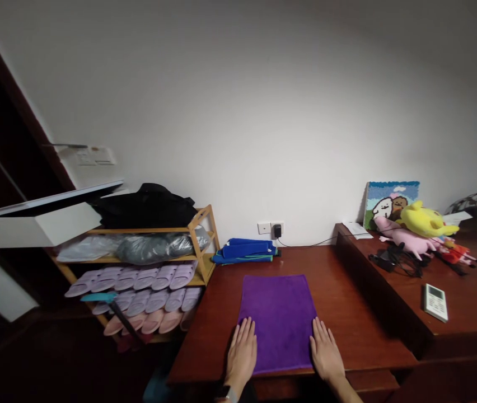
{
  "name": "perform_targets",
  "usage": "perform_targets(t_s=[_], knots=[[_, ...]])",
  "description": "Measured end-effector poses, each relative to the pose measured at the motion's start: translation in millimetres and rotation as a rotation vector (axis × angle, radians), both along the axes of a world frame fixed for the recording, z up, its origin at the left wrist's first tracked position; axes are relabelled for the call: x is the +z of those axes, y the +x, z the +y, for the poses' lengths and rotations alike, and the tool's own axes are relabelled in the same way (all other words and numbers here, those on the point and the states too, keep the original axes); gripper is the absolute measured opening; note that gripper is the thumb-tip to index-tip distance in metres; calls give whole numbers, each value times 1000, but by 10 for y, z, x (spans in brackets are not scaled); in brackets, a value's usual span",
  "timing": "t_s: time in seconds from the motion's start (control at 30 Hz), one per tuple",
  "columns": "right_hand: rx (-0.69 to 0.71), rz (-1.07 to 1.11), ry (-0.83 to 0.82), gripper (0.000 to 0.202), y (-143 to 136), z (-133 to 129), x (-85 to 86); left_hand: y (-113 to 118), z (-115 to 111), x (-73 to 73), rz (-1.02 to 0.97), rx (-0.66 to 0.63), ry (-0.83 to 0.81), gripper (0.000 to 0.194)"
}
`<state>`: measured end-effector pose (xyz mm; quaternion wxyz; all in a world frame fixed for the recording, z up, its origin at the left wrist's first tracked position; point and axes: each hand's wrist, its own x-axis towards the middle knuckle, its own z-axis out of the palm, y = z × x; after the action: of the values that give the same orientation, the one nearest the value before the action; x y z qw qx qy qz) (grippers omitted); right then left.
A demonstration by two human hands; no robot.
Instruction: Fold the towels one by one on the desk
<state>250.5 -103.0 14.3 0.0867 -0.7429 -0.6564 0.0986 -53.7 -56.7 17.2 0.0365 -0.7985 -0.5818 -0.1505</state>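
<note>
A purple cloth [278, 319] lies spread flat on the reddish-brown wooden table [209, 330], its near edge close to the table's front. My left hand [242, 351] rests flat on the cloth's left edge, fingers stretched out and pointing away from me. On the opposite side, my right hand [326, 350] lies with its fingers straight, touching the cloth's right edge. Neither hand grips anything. A watch [229, 393] shows on my left wrist.
Folded blue cloths [244, 251] lie at the table's back left. A higher desk [469, 302] at right bears plush toys [408, 240], a white remote [435, 302] and cables. Left stands a wooden rack [205, 243] with slippers [146, 277] and a black bag [150, 207].
</note>
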Motion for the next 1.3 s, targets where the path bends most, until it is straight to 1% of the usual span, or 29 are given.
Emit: perform_targets(t_s=[0.07, 0.13, 0.17, 0.2, 0.23, 0.27, 0.33, 0.4, 0.47, 0.53, 0.57, 0.6, 0.63, 0.67, 0.73, 0.8, 0.83, 0.9, 0.93, 0.97, 1.03, 1.17, 1.23, 1.3], knots=[[2, 7, 9, 67, 2, -1, -11, 230, -123, 42, -31, -154, 25, 54], [7, 8, 15, 68, 2, -5, -20, 483, -253, 66, -37, -327, -18, 58], [8, 7, 16, 68, 1, -7, -22, 584, -308, 65, -32, -392, -54, 59], [8, 4, 17, 68, 0, -9, -23, 651, -350, 53, -26, -424, -89, 61], [8, 0, 16, 68, -1, -11, -22, 675, -378, 31, -23, -416, -116, 61], [10, -5, 13, 68, -2, -12, -20, 650, -390, -1, -23, -367, -135, 61], [16, -12, 4, 68, -3, -13, -13, 458, -379, -85, -24, -195, -155, 63], [16, -15, -8, 68, -3, -12, -6, 126, -345, -180, -19, 21, -148, 66], [9, -18, -13, 67, -1, -10, -5, -238, -318, -260, -2, 195, -117, 69], [7, -24, -10, 68, 2, -9, -11, -505, -314, -297, 3, 306, -62, 69], [8, -24, -7, 68, 3, -8, -16, -567, -319, -295, -4, 332, -28, 68], [8, -22, -4, 68, 4, -8, -20, -569, -326, -279, -18, 332, 7, 66], [8, -19, -3, 68, 5, -9, -22, -509, -333, -249, -37, 304, 38, 64], [7, -16, -3, 68, 4, -9, -21, -392, -337, -208, -57, 248, 61, 62], [5, -10, -5, 67, 1, -9, -11, -23, -327, -99, -86, 67, 62, 58], [6, -6, -2, 67, -5, -8, 8, 422, -280, 27, -94, -117, 16, 57], [6, -4, -1, 67, -8, -7, 19, 634, -241, 87, -91, -189, -14, 58], [5, 0, 3, 67, -14, -4, 35, 974, -141, 182, -78, -275, -80, 59], [6, 2, 3, 67, -15, -2, 37, 1089, -86, 210, -73, -289, -112, 60], [6, 3, 1, 67, -15, -1, 34, 1166, -33, 222, -68, -294, -144, 61], [8, 8, -5, 67, -13, -2, 9, 1225, 56, 199, -64, -288, -194, 62], [4, 20, -12, 68, -1, 19, -51, 1166, 134, 67, -62, -307, -221, 64], [-13, 35, -27, 70, 6, 81, -27, 1146, 137, 18, -60, -319, -214, 64], [-15, 45, -15, 70, 12, 199, 48, 1148, 133, -4, -57, -325, -203, 63]])
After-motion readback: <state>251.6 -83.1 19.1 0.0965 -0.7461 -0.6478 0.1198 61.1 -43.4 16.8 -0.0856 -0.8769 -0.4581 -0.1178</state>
